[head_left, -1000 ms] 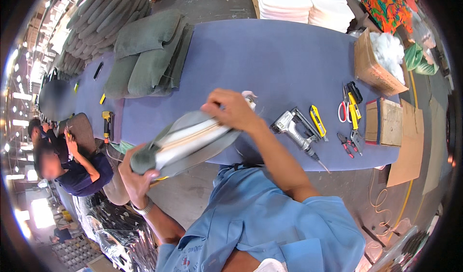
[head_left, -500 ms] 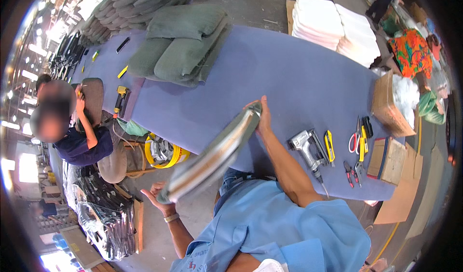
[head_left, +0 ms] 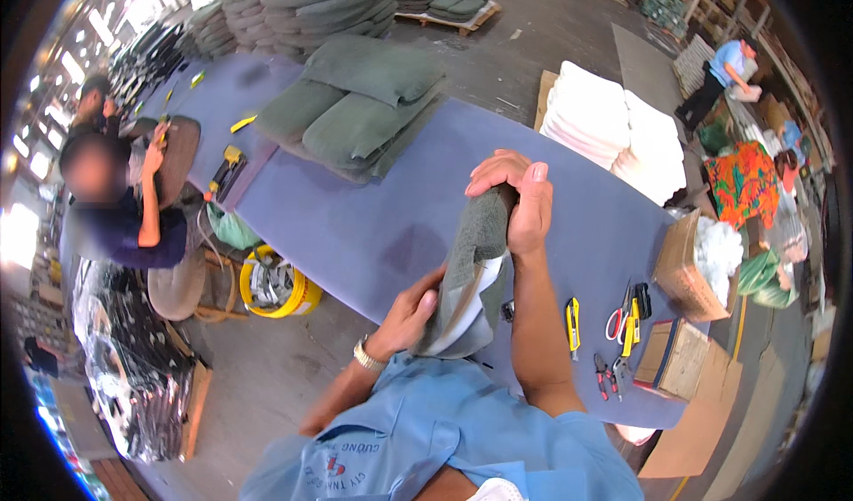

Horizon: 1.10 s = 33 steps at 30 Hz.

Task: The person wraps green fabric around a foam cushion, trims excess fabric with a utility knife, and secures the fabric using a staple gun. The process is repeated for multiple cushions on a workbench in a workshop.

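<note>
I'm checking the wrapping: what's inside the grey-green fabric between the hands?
A white layer and a tan strip show between edges of the grey-green fabric. Anything deeper is covered; the right hand also hides part of the far end.

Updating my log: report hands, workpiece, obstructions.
Right hand cupping top of padded piece. Left hand at its left edge. White layer showing. Yellow cutter apart, farther right.

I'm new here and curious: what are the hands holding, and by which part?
A grey-green cushion: the right hand holds its far end, the left hand its left side, nearer the body.
</note>
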Motion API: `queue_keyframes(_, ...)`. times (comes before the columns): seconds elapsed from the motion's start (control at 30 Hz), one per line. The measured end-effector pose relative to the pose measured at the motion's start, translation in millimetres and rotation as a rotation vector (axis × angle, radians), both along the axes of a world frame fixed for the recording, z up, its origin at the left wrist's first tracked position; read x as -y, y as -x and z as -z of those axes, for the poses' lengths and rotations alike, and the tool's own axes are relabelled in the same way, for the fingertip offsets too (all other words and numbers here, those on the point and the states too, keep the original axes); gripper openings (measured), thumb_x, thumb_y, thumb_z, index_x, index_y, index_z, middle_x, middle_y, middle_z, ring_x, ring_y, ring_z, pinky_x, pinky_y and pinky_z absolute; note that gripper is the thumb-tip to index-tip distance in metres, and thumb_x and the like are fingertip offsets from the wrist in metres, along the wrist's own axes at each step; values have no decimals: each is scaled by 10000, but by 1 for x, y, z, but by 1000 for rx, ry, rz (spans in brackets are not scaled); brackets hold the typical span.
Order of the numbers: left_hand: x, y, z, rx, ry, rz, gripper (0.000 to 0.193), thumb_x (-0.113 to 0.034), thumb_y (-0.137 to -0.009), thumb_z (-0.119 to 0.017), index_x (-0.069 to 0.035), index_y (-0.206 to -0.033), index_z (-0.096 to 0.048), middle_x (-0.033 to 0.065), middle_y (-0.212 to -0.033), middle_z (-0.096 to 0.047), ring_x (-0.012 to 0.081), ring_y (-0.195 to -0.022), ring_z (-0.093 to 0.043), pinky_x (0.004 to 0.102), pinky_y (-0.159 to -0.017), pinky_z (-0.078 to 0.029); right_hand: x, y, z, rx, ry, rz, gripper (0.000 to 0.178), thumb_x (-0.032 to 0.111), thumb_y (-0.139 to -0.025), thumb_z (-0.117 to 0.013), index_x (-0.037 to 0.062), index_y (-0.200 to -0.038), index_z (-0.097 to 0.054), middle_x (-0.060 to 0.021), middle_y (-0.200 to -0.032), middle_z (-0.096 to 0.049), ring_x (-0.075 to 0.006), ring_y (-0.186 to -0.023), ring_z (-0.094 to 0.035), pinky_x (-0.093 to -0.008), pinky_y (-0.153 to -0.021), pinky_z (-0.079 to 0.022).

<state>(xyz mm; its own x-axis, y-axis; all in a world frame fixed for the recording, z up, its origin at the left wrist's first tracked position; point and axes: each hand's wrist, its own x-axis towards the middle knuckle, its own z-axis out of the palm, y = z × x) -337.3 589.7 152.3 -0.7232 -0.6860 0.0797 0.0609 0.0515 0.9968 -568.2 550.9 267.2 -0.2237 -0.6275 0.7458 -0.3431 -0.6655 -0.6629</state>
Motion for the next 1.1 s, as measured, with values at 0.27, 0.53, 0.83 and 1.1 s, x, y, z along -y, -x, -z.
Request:
queue_keyframes(0.27,22,19,-99,-140,463,-129,816,-480,-1035,-542,82,-1565,-280,286,-1545,-437,372,-1441,-449,426,-1175,-349,-4,-32,2,22,-17,135,520,236,-1081,-345,48,-763,-711,-84,-814,-740,-256,-858,-680,-464,-1068,-411)
queue_keyframes(0.53,21,-14,-111,-26,337,-302,655,-365,-1032,-585,56,-1506,-422,270,-1383,-604,364,-1273,-623,404,-1062,-479,-13,-78,-49,-496,-209,225,309,260,-1012,-576,82,-789,-695,-64,-679,-640,-281,-678,-588,-430,-777,-428)
queue_keyframes(0.83,1,-53,-22,329,244,-516,587,-342,-1040,-560,-48,-1530,-428,259,-1255,-665,386,-1124,-679,415,-968,-513,23,-82,-42,-695,-266,204,415,371,-998,-613,86,-697,-626,-72,-623,-593,-308,-651,-581,-436,-714,-414)
queue_keyframes(1.1,10,-29,-35,268,320,-612,411,-329,-1079,-501,4,-1020,-735,253,-732,-625,380,-626,-642,451,-597,-485,16,-46,-29,-439,-221,234,475,330,-1029,-534,69,-651,-652,-86,-639,-639,-288,-636,-593,-418,-684,-422)
